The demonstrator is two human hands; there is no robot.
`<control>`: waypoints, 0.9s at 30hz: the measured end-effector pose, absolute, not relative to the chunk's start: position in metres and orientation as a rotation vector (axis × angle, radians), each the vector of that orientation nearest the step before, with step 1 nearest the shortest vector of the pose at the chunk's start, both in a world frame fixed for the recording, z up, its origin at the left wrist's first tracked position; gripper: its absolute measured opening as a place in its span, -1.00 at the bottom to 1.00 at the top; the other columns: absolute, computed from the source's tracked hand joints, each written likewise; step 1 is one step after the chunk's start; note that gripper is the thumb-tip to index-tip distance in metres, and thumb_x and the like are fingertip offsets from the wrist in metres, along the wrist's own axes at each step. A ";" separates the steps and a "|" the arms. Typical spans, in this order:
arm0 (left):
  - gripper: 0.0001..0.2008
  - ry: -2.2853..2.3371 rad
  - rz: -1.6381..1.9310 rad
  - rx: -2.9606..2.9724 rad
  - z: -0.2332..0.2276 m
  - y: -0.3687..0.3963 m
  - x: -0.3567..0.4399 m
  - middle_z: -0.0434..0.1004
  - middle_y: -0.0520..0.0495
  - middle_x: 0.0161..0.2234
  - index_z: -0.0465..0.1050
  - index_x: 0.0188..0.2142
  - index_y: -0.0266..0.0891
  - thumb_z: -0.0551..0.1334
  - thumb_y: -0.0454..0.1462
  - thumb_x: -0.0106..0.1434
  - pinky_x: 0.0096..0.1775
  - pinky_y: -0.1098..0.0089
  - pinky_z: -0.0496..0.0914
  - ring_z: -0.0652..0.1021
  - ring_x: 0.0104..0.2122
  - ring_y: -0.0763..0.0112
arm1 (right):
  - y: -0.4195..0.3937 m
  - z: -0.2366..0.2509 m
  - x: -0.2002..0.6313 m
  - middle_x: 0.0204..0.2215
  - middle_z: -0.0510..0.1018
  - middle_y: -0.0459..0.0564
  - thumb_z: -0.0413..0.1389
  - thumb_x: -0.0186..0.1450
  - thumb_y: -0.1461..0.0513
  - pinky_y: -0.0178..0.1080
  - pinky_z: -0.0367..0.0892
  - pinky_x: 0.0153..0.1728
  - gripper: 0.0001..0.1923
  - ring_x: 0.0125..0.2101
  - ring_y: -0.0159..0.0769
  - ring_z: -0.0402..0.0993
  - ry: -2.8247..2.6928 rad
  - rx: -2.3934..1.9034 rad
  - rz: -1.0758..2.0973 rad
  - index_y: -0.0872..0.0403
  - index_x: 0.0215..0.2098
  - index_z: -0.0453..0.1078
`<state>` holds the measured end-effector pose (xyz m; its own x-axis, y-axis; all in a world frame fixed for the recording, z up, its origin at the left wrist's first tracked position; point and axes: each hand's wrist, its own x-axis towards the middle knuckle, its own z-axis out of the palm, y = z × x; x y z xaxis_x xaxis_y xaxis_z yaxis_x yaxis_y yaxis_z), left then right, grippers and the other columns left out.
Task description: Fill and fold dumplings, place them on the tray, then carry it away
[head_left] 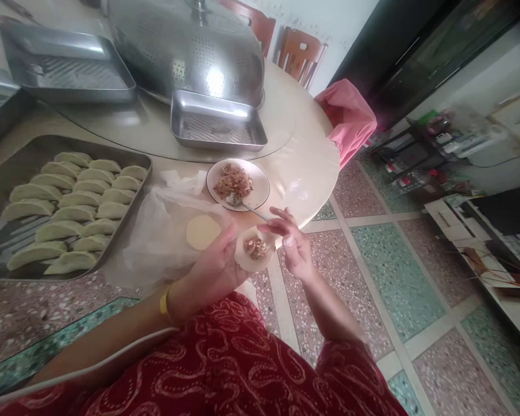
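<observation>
A round dumpling wrapper with a mound of minced filling at its centre rests in my left hand, which wears a yellow band at the wrist. Just right of the wrapper is my right hand, fingers apart and slightly bent, with fingertips close to the wrapper's edge and the spoon handle. The spoon leans in a white plate of minced filling, its bowl by the filling. Another flat wrapper lies on a crumpled plastic sheet behind my left hand.
To the left, a metal tray holds rows of folded dumplings. A smaller metal tray and a large perforated metal dome stand farther back; another tray is at the back left. A pink bag hangs at the table's right edge.
</observation>
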<state>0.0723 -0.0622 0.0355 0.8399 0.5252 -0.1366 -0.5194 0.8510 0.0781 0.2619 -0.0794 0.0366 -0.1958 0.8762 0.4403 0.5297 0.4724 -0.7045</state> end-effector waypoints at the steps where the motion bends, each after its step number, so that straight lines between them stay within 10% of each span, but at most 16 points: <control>1: -0.47 0.137 0.558 0.049 0.035 -0.062 0.071 0.52 -0.27 0.04 0.39 0.12 -0.48 -0.06 -0.09 0.46 0.19 0.31 0.27 0.46 0.12 0.19 | -0.079 0.035 0.264 -0.15 0.64 -0.18 -0.22 0.45 -0.08 0.21 -0.19 0.38 -0.56 0.23 -0.22 0.29 -1.880 -1.187 0.486 -0.20 0.03 0.39; 27: -0.38 0.257 0.656 0.046 0.055 -0.049 0.059 0.58 -0.29 -0.05 0.32 0.19 -0.41 -0.10 0.02 0.42 0.08 0.06 0.40 0.53 0.03 0.03 | -0.094 0.025 0.273 -0.06 0.61 -0.23 -0.28 0.42 -0.13 0.20 -0.18 0.40 -0.49 0.26 -0.21 0.25 -2.119 -1.165 0.086 -0.29 0.18 0.27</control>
<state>0.0588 -0.0490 0.0545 0.7619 0.6086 -0.2216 -0.5974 0.7925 0.1226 0.2729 -0.0942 0.0253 -0.3447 0.7615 0.5489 0.7143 0.5922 -0.3729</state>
